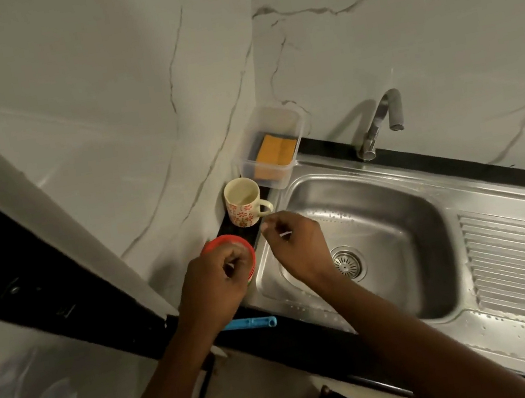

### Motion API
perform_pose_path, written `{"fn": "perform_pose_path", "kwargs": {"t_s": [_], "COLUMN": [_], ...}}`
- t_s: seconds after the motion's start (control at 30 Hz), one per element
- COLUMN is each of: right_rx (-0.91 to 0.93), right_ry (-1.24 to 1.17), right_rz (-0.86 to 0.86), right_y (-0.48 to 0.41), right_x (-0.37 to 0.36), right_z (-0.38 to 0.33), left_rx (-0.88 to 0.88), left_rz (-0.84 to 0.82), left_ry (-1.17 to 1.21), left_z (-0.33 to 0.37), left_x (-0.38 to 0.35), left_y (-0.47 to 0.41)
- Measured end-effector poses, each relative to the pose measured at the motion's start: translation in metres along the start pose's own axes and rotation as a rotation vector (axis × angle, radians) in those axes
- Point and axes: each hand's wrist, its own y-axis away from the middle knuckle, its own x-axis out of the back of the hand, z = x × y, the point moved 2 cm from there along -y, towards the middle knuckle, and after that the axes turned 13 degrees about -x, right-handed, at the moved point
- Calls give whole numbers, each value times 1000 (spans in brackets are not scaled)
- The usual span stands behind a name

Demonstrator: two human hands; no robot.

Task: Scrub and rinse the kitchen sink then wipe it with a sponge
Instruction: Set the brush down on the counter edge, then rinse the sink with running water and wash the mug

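The sponge (276, 153) lies at twelve o'clock from the right hand (297, 248) (nearer, grip unclear); the left hand (211, 276) grasps a red tub (226, 241).

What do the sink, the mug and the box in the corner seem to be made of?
The sink looks like brushed stainless steel: grey metallic glare. The mug is probably glazed ceramic: cream, red flower print. The box seems clear plastic: the sponge shows through its wall.

sink (378, 214): stainless steel, basin with round drain strainer, ribbed drainboard at right, centre-right of frame | sponge (276, 153): orange, flat in clear plastic tub, upper centre
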Motion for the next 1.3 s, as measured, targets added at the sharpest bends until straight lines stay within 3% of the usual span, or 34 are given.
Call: {"fn": "perform_pose_path", "kwargs": {"t_s": [0.2,0.43,0.8,1.07,1.3], "right_rx": [-68,-203,-376,-453,-456], "right_ry": [-23,174,103,-55,-9], "right_rz": [5,-2,-79,21,136], "right_y": [-56,-107,-106,-68,-48], "right_x": [-17,-44,-41,23,118], "right_z": [5,0,2,23,46], "left_rx": [51,117,80,17,-68], "left_rz": [9,11,-13,-136,-224], "left_ry": [-27,-40,-30,19,98], "left_z": [-3,-7,-1,14,45], "left_x": [-16,-26,-19,-29,-78], "left_y": [-27,-37,-30,-23,-47]}}
